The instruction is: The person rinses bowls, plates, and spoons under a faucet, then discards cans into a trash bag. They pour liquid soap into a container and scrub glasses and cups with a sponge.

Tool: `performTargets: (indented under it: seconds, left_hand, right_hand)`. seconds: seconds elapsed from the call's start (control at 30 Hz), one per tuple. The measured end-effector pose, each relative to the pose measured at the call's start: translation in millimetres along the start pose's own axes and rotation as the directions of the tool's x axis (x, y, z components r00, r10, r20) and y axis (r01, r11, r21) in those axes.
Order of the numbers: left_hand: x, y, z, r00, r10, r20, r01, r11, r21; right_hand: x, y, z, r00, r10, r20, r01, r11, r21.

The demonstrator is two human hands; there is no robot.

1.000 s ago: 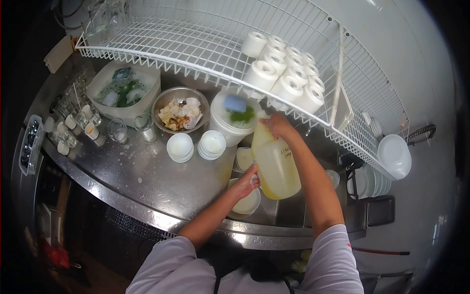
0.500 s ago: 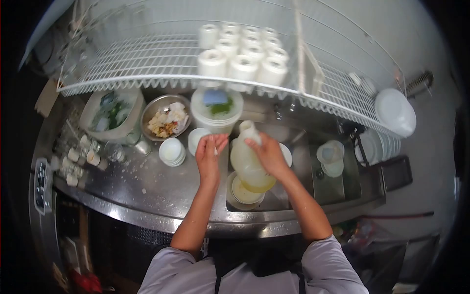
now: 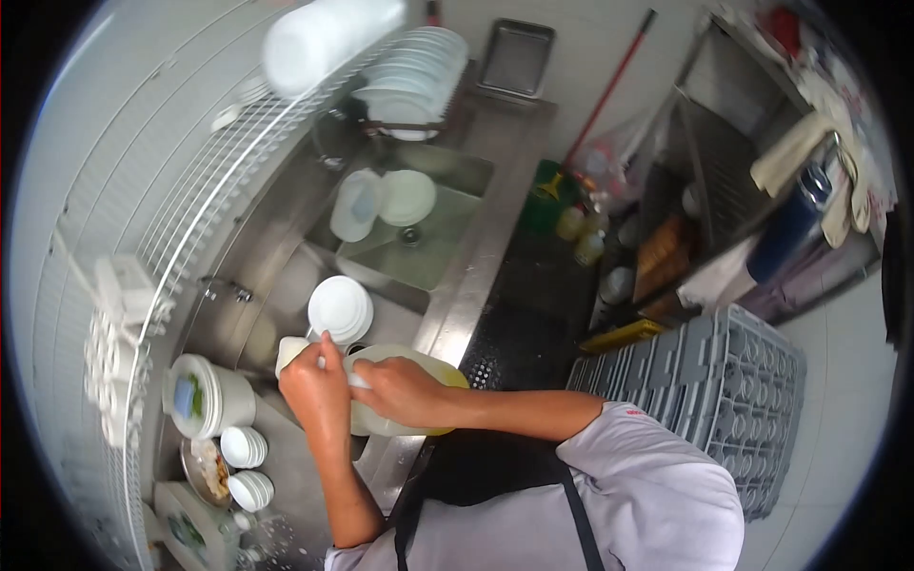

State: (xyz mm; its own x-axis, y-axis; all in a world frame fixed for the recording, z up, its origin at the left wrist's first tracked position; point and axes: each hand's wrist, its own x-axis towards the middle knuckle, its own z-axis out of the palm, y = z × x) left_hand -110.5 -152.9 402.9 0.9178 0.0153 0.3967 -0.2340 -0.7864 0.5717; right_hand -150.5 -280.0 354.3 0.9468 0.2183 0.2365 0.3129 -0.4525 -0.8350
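Wire shelf (image 3: 190, 219) far left; under it a white bucket (image 3: 214, 409) and stacked small bowls (image 3: 243, 445) on the steel counter. Plate stack (image 3: 340, 306) sits in the sink.

Left hand (image 3: 314, 385) curled tight round the jug's neck, just by the white cap end. Jug (image 3: 433, 366) lies almost on its side over the sink's front edge, holding yellowish liquid. Right hand (image 3: 400, 390) wrapped over its body, fingers closed.

Judgement: fairly heavy, contents will slosh; thin plastic walls give, and are likely slick if wet. Best held at the neck, with the body supported.

Grey crate (image 3: 724, 400) on the floor at right
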Motion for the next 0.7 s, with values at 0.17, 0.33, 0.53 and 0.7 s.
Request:
performTargets:
  seconds: [0.17, 0.33, 0.53, 0.7]
  left_hand:
    - [1, 85, 68, 0.935, 0.211, 0.286, -0.132, 0.954, -0.271]
    - [1, 127, 116, 0.796, 0.563, 0.223, -0.208, 0.601, -0.772]
    - [4, 152, 170, 0.918, 0.322, 0.232, -0.108, 0.765, -0.635]
    - [5, 169, 211, 0.884, 0.461, 0.081, -0.290, 0.675, -0.678]
  right_hand:
    - [-43, 41, -91, 0.966, 0.131, -0.221, -0.138, 0.990, -0.018]
    - [-73, 64, -160, 0.907, 0.199, -0.372, -0.217, 0.976, -0.006]
    - [-75, 95, -185, 0.821, 0.165, -0.547, -0.260, 0.960, -0.100]
    - [-71, 122, -190, 0.747, 0.193, -0.637, -0.354, 0.925, -0.135]
